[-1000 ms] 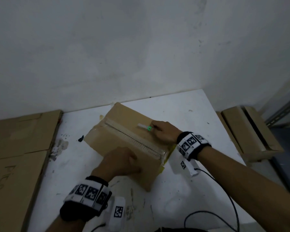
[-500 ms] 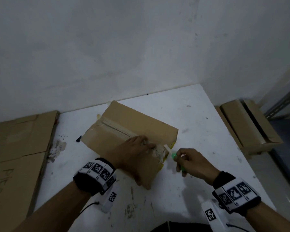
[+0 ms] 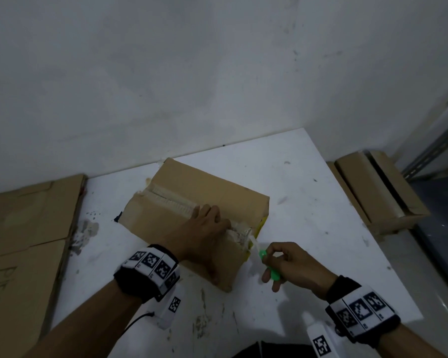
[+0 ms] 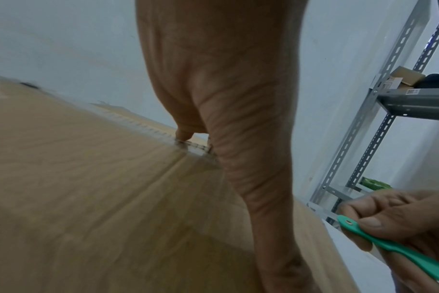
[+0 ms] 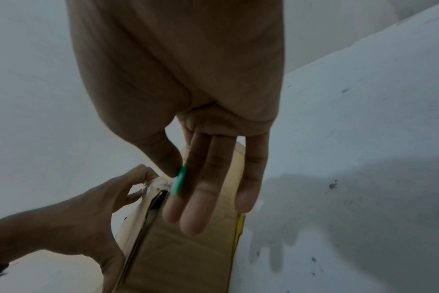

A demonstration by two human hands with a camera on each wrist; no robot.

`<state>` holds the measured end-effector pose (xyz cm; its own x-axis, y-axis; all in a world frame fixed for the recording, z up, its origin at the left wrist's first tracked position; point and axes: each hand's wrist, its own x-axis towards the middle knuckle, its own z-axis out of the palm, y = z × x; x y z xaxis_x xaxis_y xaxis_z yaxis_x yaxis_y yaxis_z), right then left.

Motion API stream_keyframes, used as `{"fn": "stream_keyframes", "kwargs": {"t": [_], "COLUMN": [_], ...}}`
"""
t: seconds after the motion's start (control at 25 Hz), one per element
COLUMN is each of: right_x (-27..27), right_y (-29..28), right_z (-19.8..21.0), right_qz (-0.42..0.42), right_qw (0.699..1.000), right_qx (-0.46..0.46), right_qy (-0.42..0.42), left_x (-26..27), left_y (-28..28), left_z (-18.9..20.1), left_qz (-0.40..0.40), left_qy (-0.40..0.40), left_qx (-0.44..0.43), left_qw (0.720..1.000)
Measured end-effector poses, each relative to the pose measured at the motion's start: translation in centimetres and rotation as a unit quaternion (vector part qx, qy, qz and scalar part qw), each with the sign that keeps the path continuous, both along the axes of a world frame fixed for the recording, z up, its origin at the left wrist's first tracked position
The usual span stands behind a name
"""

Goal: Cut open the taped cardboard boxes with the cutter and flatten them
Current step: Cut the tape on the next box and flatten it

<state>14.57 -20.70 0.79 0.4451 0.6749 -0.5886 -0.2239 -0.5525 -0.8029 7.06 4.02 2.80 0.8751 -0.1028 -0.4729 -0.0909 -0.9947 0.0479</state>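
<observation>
A brown cardboard box point(image 3: 205, 187) lies on the white table point(image 3: 308, 208), its top seam covered by clear tape point(image 3: 171, 200). My left hand point(image 3: 205, 228) grips the box's near flap at the seam's right end. Its fingers curl into the seam point(image 4: 183, 136) and the thumb runs down the front face. My right hand point(image 3: 279, 262) hovers just off the box's right corner. It pinches a green cutter point(image 3: 267, 264) between thumb and forefinger, blade pointing at the taped corner, the other fingers point(image 5: 208, 198) stretched out. In the right wrist view the flaps gape slightly beside the cutter point(image 5: 179, 180).
Flattened cardboard sheets point(image 3: 24, 228) lie off the table's left edge. Another cardboard box point(image 3: 380, 192) sits low to the right of the table. A grey metal shelf rack point(image 4: 364, 138) stands on the right. A white wall runs along the table's far edge.
My right hand drew the cutter along the seam toward me and off the box's right corner. My left hand slid from flat on the near flap to the seam's right end.
</observation>
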Motion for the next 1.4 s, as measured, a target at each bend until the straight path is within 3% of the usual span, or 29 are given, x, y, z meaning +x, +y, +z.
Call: {"fn": "stream_keyframes", "kwargs": {"t": [0.32,0.52,0.68,0.84,1.12,1.32,1.4], "right_x": [-1.0,-1.2,-1.1,-1.0,0.8,1.6,1.2], "right_y": [0.6,0.7,2.5,3.8,2.4,4.1,4.7], "right_z": [-0.2,-0.4,-1.3,-2.9,-1.0,-0.9,-0.6], "right_qz": [-0.031,-0.092,0.006,0.027,0.07,0.102,0.131], "right_qw": [0.999,0.987,0.972,0.951,0.971,0.963,0.97], "right_qx": [0.018,0.029,0.023,-0.009,-0.012,-0.04,-0.035], "right_qy": [-0.024,-0.126,-0.233,-0.307,-0.229,-0.247,-0.201], "left_x": [-0.3,-0.1,0.0,-0.1,-0.5,-0.1,0.0], "left_y": [-0.4,-0.5,-0.5,-0.5,-0.4,-0.3,-0.2], "left_z": [0.5,0.5,0.5,0.4,0.1,0.1,0.1], "left_qz": [0.009,0.004,0.01,-0.002,0.001,0.013,0.017], "left_qy": [0.024,0.034,0.037,0.029,0.016,0.014,0.011], "left_qx": [0.003,0.009,0.002,0.014,0.007,-0.013,-0.024], "left_qw": [1.0,0.999,0.999,0.999,1.0,1.0,1.0]}}
